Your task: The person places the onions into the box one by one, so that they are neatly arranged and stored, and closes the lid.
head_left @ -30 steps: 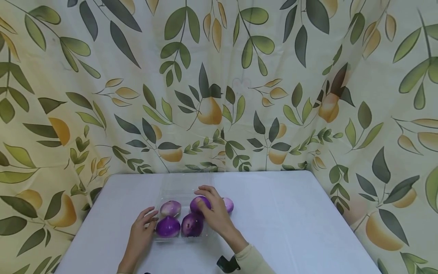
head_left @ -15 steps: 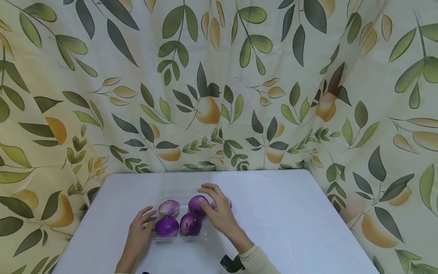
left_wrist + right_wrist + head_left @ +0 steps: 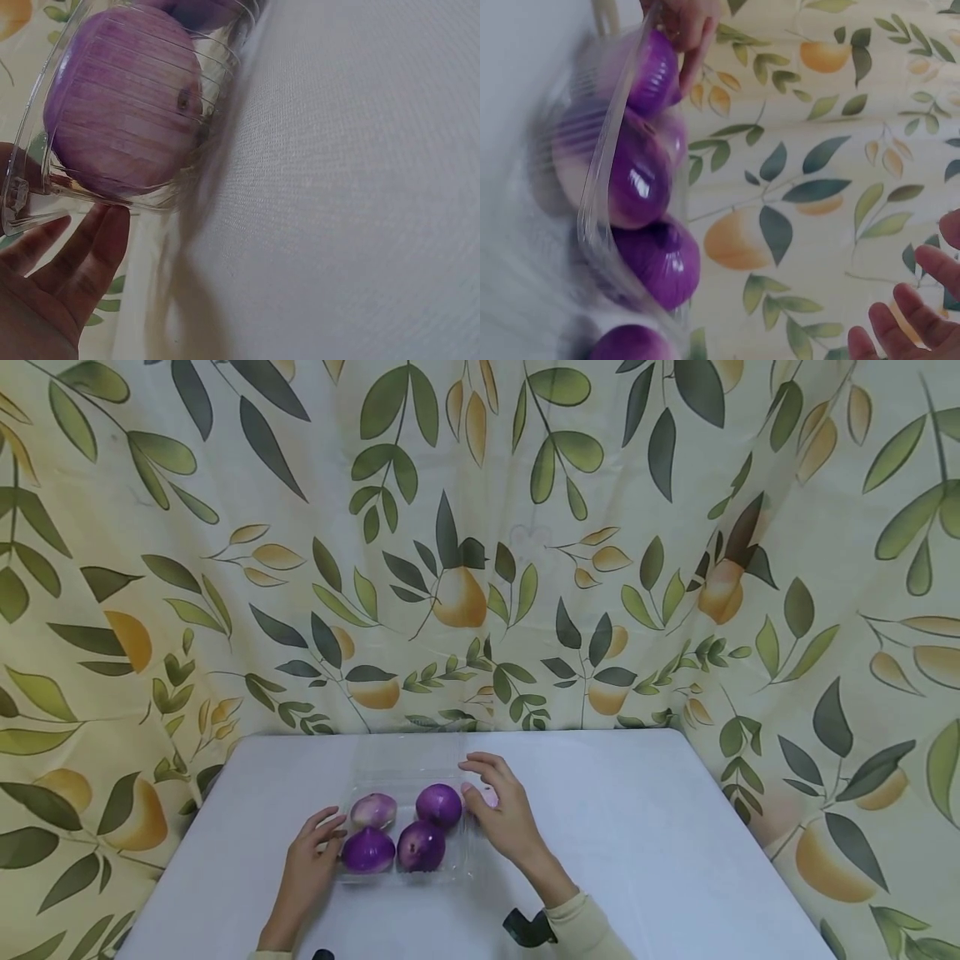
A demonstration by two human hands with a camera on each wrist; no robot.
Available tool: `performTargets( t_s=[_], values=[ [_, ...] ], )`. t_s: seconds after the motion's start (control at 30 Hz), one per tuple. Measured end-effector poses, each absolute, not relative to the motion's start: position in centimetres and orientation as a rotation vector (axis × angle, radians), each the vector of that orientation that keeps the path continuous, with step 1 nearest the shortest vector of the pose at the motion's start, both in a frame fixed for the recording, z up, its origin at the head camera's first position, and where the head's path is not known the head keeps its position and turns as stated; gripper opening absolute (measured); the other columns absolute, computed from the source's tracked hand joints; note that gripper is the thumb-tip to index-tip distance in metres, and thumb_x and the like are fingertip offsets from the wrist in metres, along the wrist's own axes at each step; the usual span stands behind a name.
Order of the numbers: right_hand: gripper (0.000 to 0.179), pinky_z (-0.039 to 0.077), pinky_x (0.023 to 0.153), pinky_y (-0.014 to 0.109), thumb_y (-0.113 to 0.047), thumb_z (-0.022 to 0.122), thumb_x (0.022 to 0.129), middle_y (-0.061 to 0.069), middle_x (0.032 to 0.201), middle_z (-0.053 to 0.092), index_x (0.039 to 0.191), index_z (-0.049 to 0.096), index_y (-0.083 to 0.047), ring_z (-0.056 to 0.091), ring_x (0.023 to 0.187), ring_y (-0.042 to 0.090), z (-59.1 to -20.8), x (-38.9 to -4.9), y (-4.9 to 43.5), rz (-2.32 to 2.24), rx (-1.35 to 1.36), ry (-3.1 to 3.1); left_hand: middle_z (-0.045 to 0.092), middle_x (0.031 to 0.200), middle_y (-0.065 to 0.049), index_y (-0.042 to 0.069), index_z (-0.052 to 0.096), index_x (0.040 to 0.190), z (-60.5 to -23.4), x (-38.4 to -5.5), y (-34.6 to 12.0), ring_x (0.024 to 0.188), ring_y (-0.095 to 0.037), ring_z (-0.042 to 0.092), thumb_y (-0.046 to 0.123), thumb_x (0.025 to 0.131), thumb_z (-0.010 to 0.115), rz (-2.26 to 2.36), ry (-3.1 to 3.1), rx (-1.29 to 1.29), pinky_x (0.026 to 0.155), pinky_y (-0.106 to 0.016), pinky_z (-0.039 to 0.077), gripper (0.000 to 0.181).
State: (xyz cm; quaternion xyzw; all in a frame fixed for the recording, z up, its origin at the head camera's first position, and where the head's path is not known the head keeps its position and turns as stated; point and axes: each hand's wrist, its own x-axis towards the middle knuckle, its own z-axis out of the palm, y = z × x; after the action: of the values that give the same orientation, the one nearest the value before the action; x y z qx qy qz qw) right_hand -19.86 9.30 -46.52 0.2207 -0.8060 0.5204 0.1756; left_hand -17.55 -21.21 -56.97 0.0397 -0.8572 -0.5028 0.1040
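Head view: a shallow, clear plastic box [image 3: 407, 802] sits on a white cloth-covered table [image 3: 660, 860], its see-through lid [image 3: 408, 752] laid back on the far side. Inside are four glossy, round onions: a pale purple onion [image 3: 372, 811] far left, a bright purple pointed onion [image 3: 368, 850] near left, and two dark purple onions [image 3: 422, 847] on the right. A fifth smooth purple onion [image 3: 632, 346] lies outside the box, just to its right, partly hidden by a hand in the head view.

The left hand [image 3: 309, 856] rests its loosely extended fingertips against the box's left wall. The right hand [image 3: 512, 818], beside the box's right edge, has its fingers spread and holds nothing.

The onions look firm, moderately heavy and slick-skinned, likely to roll or slip; the surest hold is thumb and fingers round the widest part. The box seems light and flexible, its thin walls apt to bend, so it is best taken by opposite rims.
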Motion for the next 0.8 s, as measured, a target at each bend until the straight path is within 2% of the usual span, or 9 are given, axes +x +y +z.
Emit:
performTargets(
  t_s=[0.27, 0.8],
  values=[
    [0.029, 0.051, 0.098, 0.052, -0.016, 0.063, 0.093, 0.007, 0.133, 0.058, 0.122, 0.066, -0.011, 0.055, 0.126, 0.025, -47.1, -20.4, 11.1, 1.469, 0.595, -2.294, 0.052, 0.143, -0.010, -0.001, 0.063, 0.126, -56.8, -17.5, -21.2, 0.111, -0.031, 0.066, -0.001, 0.093, 0.051, -1.485, -2.521, 0.116, 0.073, -0.013, 0.056, 0.035],
    [0.028, 0.052, 0.096, 0.054, -0.011, 0.067, 0.090, 0.010, 0.130, 0.060, 0.118, 0.067, -0.009, 0.056, 0.125, 0.029, -49.4, -21.4, 13.6, 1.429, 0.465, -2.325, 0.052, 0.144, -0.010, 0.000, 0.063, 0.127, -56.9, -17.5, -21.3, 0.111, -0.030, 0.065, -0.001, 0.093, 0.051, -1.491, -2.532, 0.121, 0.073, -0.014, 0.055, 0.036]
  ],
)
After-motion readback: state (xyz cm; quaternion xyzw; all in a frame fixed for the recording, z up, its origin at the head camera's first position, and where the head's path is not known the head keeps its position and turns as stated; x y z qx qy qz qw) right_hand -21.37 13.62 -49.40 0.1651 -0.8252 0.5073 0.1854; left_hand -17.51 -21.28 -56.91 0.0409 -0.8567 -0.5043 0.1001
